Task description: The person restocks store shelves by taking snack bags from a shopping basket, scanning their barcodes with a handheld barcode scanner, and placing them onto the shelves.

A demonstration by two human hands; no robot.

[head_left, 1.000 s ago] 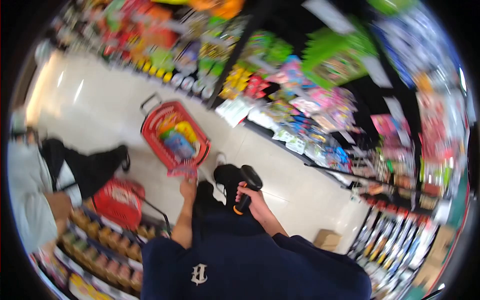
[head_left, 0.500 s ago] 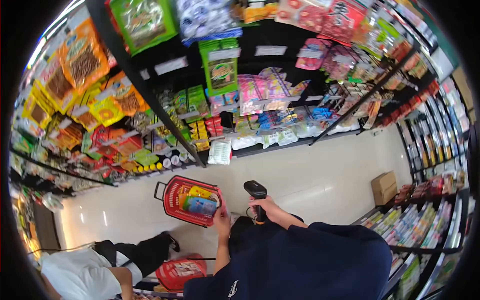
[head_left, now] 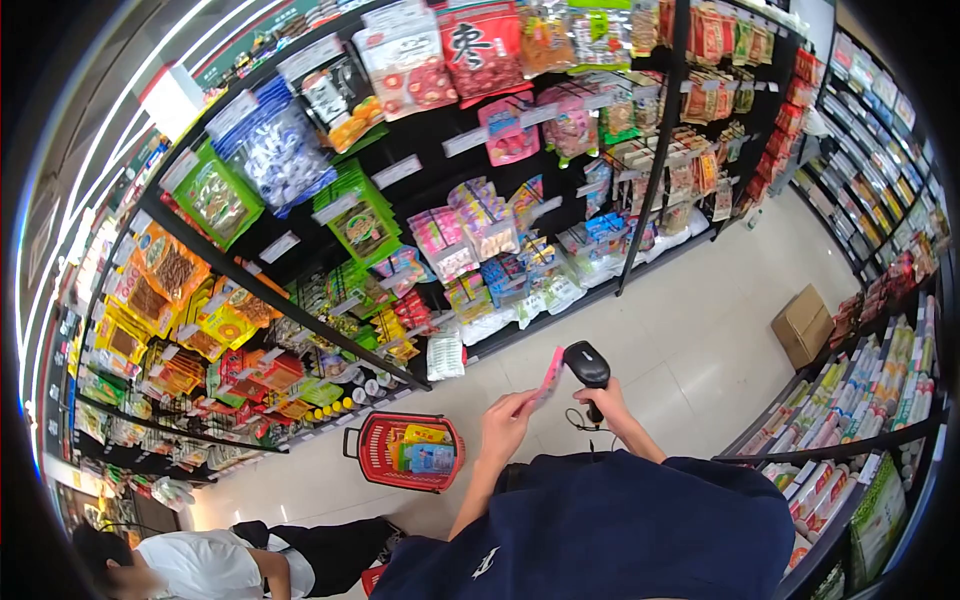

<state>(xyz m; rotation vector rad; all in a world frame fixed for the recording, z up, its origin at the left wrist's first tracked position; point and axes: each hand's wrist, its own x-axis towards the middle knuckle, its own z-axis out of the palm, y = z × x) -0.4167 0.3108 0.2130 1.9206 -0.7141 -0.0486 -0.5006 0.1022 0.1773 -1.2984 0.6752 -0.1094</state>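
A thin pink package (head_left: 551, 374) is pinched in the fingers of my left hand (head_left: 508, 425) and stands nearly edge-on. Wrapped round the handle of a black handheld scanner (head_left: 588, 366), my right hand (head_left: 608, 402) holds it just right of the package, the two very close together. A cord hangs in a loop below the scanner. To the left of my left hand, a red basket (head_left: 375, 452) sits on the floor, with a yellow package (head_left: 424, 434) and a blue package (head_left: 432, 458) inside.
Shelves of hanging snack bags (head_left: 365, 225) run across the front. At the lower left is a person in a white shirt (head_left: 195, 563). A cardboard box (head_left: 802, 326) stands on the floor at right, beside a shelf of packaged goods (head_left: 850, 400).
My left hand has lifted from the basket's edge, bringing the pink package up beside the scanner. The view has turned, showing more of the shelves.
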